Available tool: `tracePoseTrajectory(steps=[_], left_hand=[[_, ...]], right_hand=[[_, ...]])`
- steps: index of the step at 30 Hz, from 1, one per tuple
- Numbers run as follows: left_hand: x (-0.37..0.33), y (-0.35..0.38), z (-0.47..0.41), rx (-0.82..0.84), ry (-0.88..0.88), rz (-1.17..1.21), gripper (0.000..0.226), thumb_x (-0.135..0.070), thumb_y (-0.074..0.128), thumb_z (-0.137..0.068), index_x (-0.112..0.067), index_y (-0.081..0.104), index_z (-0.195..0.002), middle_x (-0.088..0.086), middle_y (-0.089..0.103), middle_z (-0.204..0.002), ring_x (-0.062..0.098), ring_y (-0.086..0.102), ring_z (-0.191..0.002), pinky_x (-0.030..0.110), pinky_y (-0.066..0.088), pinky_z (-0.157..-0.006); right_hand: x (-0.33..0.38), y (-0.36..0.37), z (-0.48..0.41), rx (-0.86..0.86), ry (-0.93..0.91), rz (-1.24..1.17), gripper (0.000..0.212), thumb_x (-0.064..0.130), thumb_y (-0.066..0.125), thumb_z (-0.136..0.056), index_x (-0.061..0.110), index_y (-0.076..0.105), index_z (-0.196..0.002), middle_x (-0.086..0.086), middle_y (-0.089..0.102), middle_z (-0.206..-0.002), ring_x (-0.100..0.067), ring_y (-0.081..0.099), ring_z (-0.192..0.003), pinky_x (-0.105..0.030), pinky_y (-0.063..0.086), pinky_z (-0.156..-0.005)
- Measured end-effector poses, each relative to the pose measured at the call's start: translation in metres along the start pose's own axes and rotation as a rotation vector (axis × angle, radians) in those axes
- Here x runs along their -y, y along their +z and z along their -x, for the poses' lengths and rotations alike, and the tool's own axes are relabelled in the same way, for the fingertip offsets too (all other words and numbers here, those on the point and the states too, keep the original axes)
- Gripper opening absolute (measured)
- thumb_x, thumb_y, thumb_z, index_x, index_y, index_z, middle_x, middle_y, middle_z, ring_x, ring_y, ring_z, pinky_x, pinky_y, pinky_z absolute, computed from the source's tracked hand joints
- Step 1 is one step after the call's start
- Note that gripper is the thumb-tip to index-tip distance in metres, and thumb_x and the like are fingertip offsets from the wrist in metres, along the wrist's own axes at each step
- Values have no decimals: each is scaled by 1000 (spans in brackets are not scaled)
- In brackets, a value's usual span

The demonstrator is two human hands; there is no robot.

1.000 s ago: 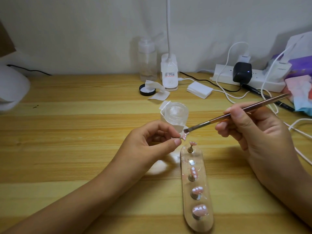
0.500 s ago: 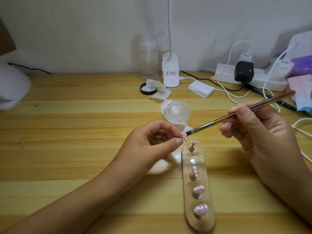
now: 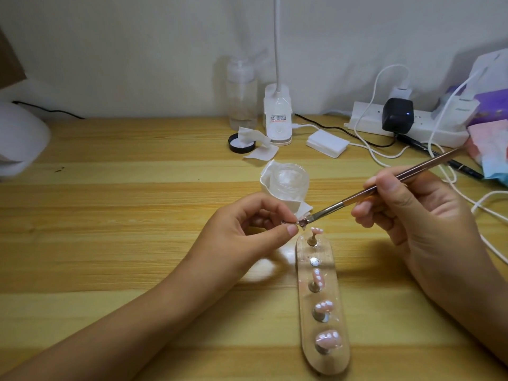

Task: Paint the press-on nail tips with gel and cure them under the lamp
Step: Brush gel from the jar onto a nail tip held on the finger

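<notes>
One small pink press-on nail tip (image 3: 303, 225) is pinched between thumb and forefinger of the left hand (image 3: 247, 232), just past the far end of one clear oval acrylic stand (image 3: 305, 312). The right hand (image 3: 412, 215) grips one slim copper-handled brush (image 3: 384, 185), its bristles touching the tip. Four more pink tips (image 3: 327, 338) sit on the stand's pegs

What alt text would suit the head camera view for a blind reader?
A person's left hand pinches a small nail tip while the right hand holds a thin brush whose bristles touch it, over a wooden table. Below the hands lies a clear oblong holder with four pink tips on pegs and one bare spot.
</notes>
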State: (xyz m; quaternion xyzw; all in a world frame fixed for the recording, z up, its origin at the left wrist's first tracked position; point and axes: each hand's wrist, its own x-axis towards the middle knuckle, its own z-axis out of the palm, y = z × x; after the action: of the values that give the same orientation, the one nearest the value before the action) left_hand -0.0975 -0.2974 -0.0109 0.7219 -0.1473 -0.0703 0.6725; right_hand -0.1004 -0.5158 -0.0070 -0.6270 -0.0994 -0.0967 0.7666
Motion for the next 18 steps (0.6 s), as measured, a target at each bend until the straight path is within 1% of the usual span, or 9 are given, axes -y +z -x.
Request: tracePoseTrajectory(steps=[3,5,7,11,15,17,18], left_hand=[[0,0,0,-1,-7,-1,15,-9,74,-81,-23,72,-79,-10,69,-80,2,58,-75,13,47,-69],[0,1,0,-11,-21,8,12,-9,74,-80,-20,72,-79,-8,68,-78,3,58,-72,14,48,-67],[0,1,0,-22,-32,12,11,-9,75,-80,-20,72,-78,-7,67,-76,3,57,-70,14,47,-65],[0,1,0,-19,-39,15,16,-8,75,-80,-23,73,-76,-9,65,-72,3,57,-69,13,47,-64],[1,1,0,-18,-46,33,10,-12,75,-79,-21,74,-80,-5,69,-79,4,59,-72,14,48,-66],[1,1,0,-17,-53,42,7,-16,75,-78,-22,74,-81,-5,71,-81,4,61,-73,14,50,-67],[1,1,0,-16,-57,47,7,-20,75,-76,-24,75,-82,-6,72,-81,3,63,-73,15,51,-68]], right_hand=[[-1,-1,-2,-37,-6,9,21,38,69,-77,19,69,-86,-7,71,-69,-16,67,-63,-21,55,-64],[-1,-2,-2,-56,-21,-12,21,37,68,-77,19,68,-87,-6,71,-68,-15,67,-63,-21,55,-64],[-1,-3,-1,-36,-32,-36,15,37,68,-79,23,71,-85,-5,72,-68,-14,68,-64,-21,55,-64],[0,-1,0,15,-22,-10,18,41,71,-79,25,72,-87,-6,72,-70,-16,68,-65,-22,55,-66],[0,0,-3,-45,-46,10,13,36,69,-80,25,73,-86,-7,73,-75,-18,70,-72,-22,55,-68],[1,-3,-3,-47,-66,-20,7,28,68,-89,25,74,-87,-6,74,-77,-18,71,-76,-22,55,-71],[2,-4,-3,-37,-76,-31,12,23,64,-93,25,74,-87,-5,73,-77,-17,71,-77,-22,56,-71]])
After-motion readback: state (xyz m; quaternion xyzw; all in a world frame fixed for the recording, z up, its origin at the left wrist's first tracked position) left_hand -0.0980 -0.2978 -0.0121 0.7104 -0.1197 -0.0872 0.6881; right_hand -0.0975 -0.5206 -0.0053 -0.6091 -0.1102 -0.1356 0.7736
